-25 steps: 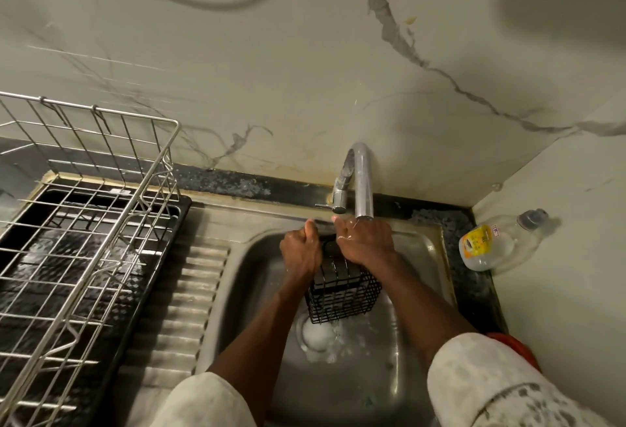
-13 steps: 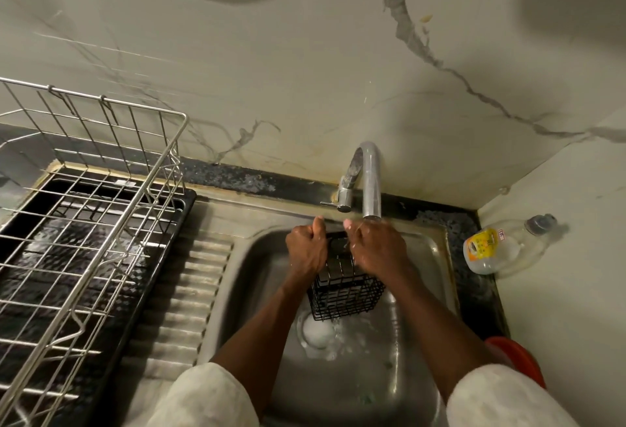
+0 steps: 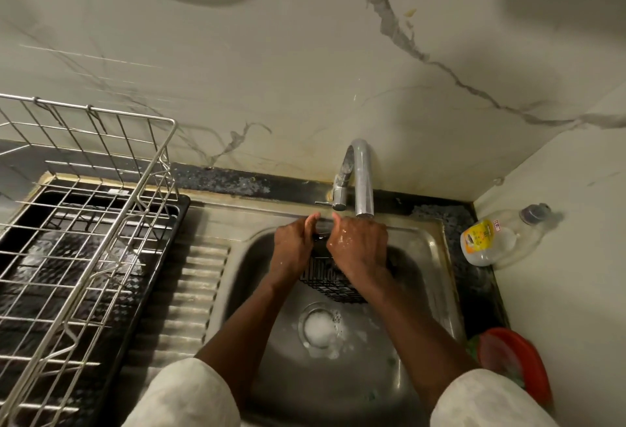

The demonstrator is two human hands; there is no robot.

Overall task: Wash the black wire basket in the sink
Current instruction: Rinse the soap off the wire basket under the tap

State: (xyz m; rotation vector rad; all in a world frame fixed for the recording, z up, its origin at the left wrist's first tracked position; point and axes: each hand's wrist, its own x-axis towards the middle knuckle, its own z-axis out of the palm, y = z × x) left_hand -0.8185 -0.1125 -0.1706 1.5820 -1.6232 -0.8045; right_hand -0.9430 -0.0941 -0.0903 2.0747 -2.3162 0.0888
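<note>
I hold the black wire basket [image 3: 327, 279] in the sink [image 3: 427, 274], under the tap [image 3: 363, 179]. My left hand [image 3: 293, 252] curls round its 9 o'clock side and my right hand [image 3: 359, 252] grips its 3 o'clock side. My right hand now hides more of it than before. The foamy drain [image 3: 320, 326] is at its 6 o'clock.
</note>
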